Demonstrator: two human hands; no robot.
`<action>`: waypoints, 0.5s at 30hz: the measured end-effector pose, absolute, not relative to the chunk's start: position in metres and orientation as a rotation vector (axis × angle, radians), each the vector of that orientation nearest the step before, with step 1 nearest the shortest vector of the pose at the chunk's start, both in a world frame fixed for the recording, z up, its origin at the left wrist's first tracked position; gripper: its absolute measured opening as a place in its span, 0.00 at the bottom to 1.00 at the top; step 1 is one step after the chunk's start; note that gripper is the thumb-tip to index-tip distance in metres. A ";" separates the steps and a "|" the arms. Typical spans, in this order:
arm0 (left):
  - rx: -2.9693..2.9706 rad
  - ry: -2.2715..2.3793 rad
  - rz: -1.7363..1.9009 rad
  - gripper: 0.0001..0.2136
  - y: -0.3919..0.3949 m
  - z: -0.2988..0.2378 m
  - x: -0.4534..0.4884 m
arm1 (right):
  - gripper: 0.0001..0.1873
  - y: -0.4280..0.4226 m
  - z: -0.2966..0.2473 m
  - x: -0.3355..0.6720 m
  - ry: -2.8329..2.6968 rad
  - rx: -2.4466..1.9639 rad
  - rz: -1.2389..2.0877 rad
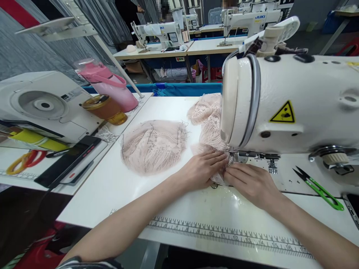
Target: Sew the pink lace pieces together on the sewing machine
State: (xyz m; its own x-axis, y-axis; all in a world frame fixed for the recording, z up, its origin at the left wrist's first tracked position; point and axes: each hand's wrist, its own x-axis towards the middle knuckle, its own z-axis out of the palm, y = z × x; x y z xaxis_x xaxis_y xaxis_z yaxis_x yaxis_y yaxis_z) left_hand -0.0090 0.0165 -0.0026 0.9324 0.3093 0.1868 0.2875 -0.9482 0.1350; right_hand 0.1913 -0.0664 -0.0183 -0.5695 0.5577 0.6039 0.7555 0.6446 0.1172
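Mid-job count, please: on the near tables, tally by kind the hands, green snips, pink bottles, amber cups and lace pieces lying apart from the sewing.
Hands: 2 (left hand, right hand)
Green snips: 1
Pink bottle: 1
Amber cup: 1
Lace piece lying apart: 1
Total: 6

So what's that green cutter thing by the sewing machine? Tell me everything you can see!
The green snips lie unheld, right of the right hand. Two dark, metal-looking blades, slightly apart, point away from the person and rest on the machine bed. The bright, smooth handle looks like plastic, bends round at its end, and lies partly on the white tabletop.
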 end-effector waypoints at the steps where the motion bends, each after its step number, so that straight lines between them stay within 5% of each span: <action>1: 2.987 0.470 0.313 0.28 0.016 -0.002 -0.009 | 0.12 -0.066 -0.019 0.192 -2.336 -1.032 -0.489; 15: 3.117 0.639 0.265 0.25 0.001 -0.006 -0.001 | 0.16 -0.069 -0.021 0.206 -2.378 -1.143 -0.438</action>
